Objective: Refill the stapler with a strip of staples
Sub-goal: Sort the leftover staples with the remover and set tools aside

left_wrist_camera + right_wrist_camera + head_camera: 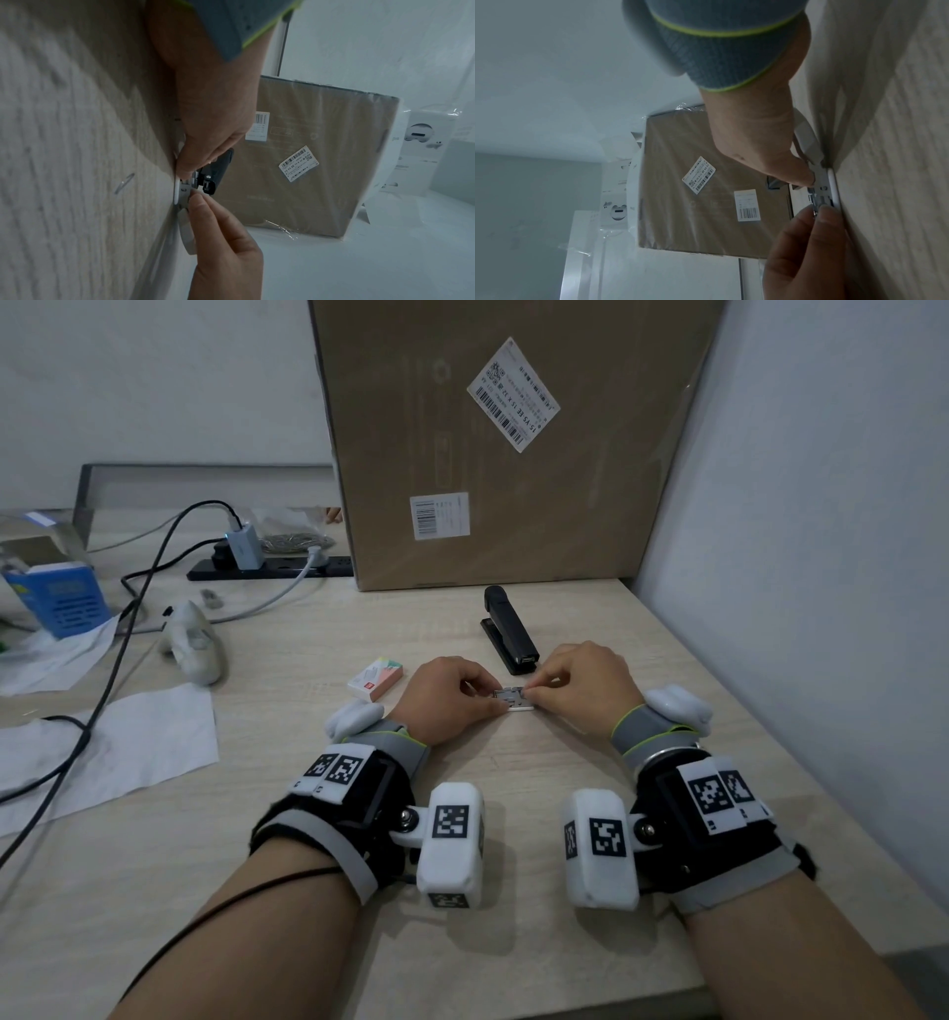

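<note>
A small silvery staple strip (509, 695) lies on a thin white tray (516, 709) on the desk, in front of me. My left hand (495, 700) pinches its left end with thumb and forefinger, and my right hand (531, 693) pinches its right end. The left wrist view shows the left hand (187, 170), the strip (185, 190) and the right hand (197, 198). In the right wrist view the right hand (808, 180) and left hand (821, 211) hold the strip (820, 194). The black stapler (508, 629) lies closed just beyond the hands. A pink, white and green staple box (375, 679) lies to the left.
A large cardboard box (493, 454) stands at the back and a wall (796, 557) runs along the right. At the left are a white controller (192, 639), paper sheets (113, 747), black cables (118, 670), a power strip (267, 567) and a blue box (67, 598).
</note>
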`<control>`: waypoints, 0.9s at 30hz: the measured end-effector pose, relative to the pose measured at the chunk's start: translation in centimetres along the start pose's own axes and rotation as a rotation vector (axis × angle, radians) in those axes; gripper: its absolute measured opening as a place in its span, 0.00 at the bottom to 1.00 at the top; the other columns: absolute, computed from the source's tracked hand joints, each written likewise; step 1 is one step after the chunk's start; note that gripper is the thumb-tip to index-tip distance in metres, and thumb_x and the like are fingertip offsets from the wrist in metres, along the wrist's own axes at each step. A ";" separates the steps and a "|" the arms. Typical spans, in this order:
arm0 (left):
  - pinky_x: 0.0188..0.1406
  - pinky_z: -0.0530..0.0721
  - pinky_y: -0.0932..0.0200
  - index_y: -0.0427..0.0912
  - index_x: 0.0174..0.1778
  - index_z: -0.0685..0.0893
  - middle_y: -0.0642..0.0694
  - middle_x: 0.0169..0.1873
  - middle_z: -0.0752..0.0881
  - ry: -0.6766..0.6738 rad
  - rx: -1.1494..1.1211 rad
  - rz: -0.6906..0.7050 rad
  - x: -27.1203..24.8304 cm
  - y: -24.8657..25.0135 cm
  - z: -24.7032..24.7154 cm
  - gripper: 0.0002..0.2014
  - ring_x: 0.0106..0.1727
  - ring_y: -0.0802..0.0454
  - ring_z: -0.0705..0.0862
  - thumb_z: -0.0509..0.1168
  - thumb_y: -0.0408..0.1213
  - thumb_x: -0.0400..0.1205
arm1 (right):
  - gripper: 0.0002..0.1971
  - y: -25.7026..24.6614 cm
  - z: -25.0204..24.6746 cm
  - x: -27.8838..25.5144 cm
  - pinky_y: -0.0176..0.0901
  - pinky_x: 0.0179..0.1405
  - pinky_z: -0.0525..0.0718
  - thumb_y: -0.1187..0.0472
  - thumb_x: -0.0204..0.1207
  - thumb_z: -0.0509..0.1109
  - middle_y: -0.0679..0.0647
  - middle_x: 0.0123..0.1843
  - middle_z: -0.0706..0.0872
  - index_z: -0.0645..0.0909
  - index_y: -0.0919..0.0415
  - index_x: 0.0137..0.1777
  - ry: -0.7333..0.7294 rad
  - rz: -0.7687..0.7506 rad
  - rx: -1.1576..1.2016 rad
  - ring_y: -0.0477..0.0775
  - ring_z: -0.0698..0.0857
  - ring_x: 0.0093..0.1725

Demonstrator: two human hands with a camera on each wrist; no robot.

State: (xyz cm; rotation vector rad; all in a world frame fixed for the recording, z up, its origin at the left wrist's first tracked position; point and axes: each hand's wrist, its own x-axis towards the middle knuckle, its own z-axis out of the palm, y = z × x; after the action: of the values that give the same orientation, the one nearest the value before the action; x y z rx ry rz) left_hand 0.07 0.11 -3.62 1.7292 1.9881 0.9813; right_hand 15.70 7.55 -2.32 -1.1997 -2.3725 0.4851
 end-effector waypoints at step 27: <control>0.35 0.71 0.75 0.44 0.50 0.90 0.50 0.43 0.83 0.015 0.024 -0.016 0.3 -0.4 0.1 0.11 0.44 0.56 0.79 0.73 0.41 0.74 | 0.10 1.3 -2.1 -0.4 0.27 0.27 0.78 0.59 0.65 0.81 0.52 0.34 0.87 0.87 0.61 0.43 0.018 0.169 0.437 0.46 0.84 0.31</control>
State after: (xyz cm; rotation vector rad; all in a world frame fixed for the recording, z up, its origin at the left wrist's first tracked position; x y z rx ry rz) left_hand -0.24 0.46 -3.96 1.7207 2.0274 0.9717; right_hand 17.84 8.20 -1.25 -1.1884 -2.0118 0.9837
